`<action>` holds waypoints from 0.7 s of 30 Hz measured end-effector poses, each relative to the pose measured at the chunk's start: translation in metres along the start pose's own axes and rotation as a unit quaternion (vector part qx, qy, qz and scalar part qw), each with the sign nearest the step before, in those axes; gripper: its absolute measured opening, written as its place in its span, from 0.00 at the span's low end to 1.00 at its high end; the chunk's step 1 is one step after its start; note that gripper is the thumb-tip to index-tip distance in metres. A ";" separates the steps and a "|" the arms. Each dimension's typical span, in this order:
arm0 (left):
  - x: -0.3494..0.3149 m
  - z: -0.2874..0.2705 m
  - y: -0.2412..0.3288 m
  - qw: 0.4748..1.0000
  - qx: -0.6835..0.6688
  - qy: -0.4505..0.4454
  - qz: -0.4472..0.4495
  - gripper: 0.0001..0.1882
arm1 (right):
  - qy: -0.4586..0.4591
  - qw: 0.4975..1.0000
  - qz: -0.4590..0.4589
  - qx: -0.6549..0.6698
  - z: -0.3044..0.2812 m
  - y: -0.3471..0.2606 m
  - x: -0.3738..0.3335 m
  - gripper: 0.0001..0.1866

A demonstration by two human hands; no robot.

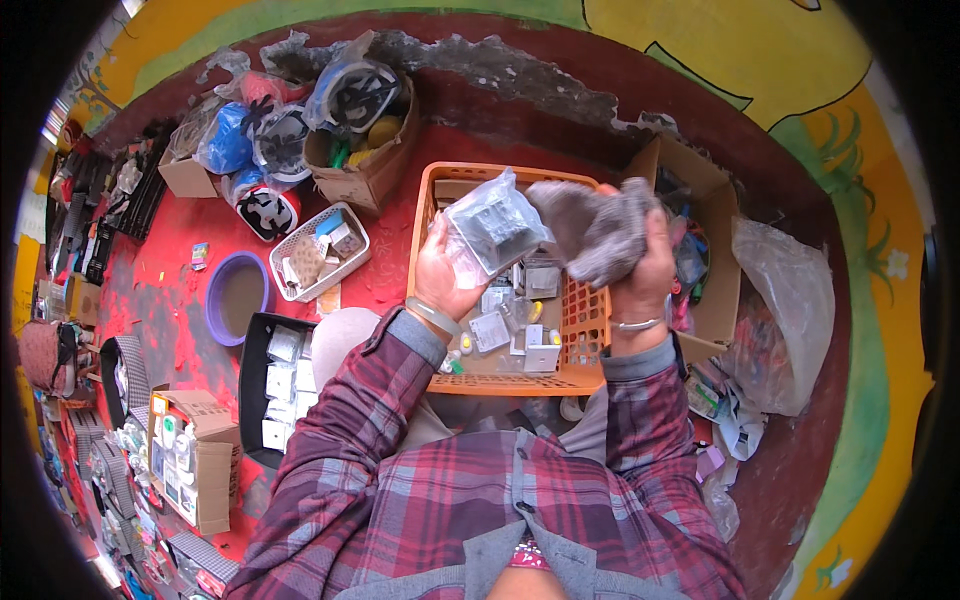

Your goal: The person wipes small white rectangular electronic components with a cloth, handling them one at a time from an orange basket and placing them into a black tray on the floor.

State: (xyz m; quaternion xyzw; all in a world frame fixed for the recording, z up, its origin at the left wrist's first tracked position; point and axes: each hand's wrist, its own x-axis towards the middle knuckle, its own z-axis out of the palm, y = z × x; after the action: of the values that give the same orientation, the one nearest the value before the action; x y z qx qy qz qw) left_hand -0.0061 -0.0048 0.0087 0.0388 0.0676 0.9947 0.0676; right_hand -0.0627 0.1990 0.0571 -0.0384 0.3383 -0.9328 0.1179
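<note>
In my left hand (440, 268) I grip a small box wrapped in clear plastic (497, 225), tilted over the orange basket. My right hand (650, 275) is closed on a bunched grey-brown cloth (598, 228), its loose end reaching close to the wrapped box. Both hands are above the orange plastic basket (585, 325). Inside it lie several small white boxes (490, 330) and small yellow-and-white items (535, 311), partly covered by my hands and the wrapped box.
Right of the basket stands an open cardboard box (715, 280) beside a clear plastic bag (790, 310). To the left are a white basket (350, 262), a purple basin (213, 330) and a black tray of white packages (262, 375). Behind, a carton (375, 180) holds bagged helmets.
</note>
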 end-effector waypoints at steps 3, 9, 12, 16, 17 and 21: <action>-0.004 0.006 -0.005 0.999 0.029 0.023 -0.014 0.29 | 0.011 0.996 -0.086 -0.004 0.001 -0.010 0.005 0.24; -0.008 0.001 -0.021 0.989 0.142 0.038 -0.032 0.25 | -0.061 0.963 -0.008 -0.264 0.004 0.057 -0.005 0.26; -0.010 -0.008 -0.018 0.987 0.146 0.056 -0.045 0.22 | -0.050 0.944 -0.017 -0.325 -0.010 0.067 -0.004 0.22; -0.009 -0.009 -0.026 0.968 0.243 0.068 -0.013 0.24 | 0.000 0.898 -0.103 -0.428 -0.017 0.069 -0.003 0.16; -0.009 -0.010 -0.025 0.968 0.239 0.065 -0.026 0.24 | 0.009 0.887 -0.127 -0.445 -0.013 0.067 -0.004 0.15; -0.009 -0.013 -0.024 0.970 0.223 0.073 -0.058 0.25 | 0.041 0.867 -0.160 -0.469 -0.005 0.060 -0.007 0.13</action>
State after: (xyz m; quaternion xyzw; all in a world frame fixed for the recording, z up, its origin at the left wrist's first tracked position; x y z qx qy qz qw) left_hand 0.0046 0.0155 -0.0084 -0.0242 0.2944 0.9491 0.1093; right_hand -0.0449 0.1592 0.0151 -0.1044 0.7299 -0.6709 -0.0793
